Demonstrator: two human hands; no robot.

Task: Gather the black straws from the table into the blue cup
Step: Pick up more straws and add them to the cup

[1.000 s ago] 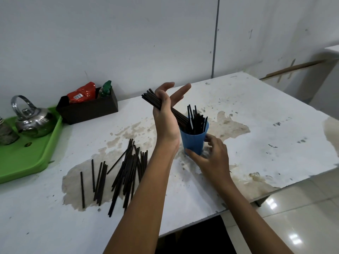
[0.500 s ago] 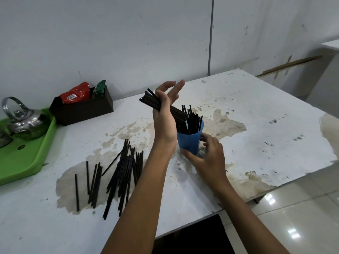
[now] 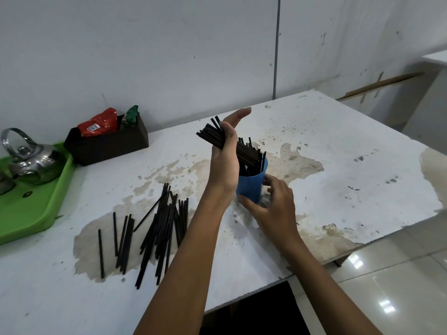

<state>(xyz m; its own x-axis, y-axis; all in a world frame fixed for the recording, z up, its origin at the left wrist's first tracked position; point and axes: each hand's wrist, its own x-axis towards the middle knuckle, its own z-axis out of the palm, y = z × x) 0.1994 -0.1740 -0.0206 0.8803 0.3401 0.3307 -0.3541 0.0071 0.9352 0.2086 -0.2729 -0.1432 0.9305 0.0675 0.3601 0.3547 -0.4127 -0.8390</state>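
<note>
While left hand [image 3: 223, 163] tipped steeper than before, straw bundle [image 3: 219, 140] deeper into blue cup [image 3: 251, 186].

This looks like a plain back room or pantry corner of a small eatery or canteen, not a home. A worn white bench [image 3: 338, 146], stained brown where its coating has peeled, stands against bare, scuffed grey-white walls [image 3: 145, 56]. At its far left a green plastic tray [image 3: 36, 213] carries a steel kettle [image 3: 31, 158], and beside it a dark caddy box [image 3: 108, 146] holds foil sachets [image 3: 99, 122]. Loose black straws [image 3: 159, 226] lie in bulk on the bench. The floor [image 3: 399, 274] is glossy pale tile.
</note>
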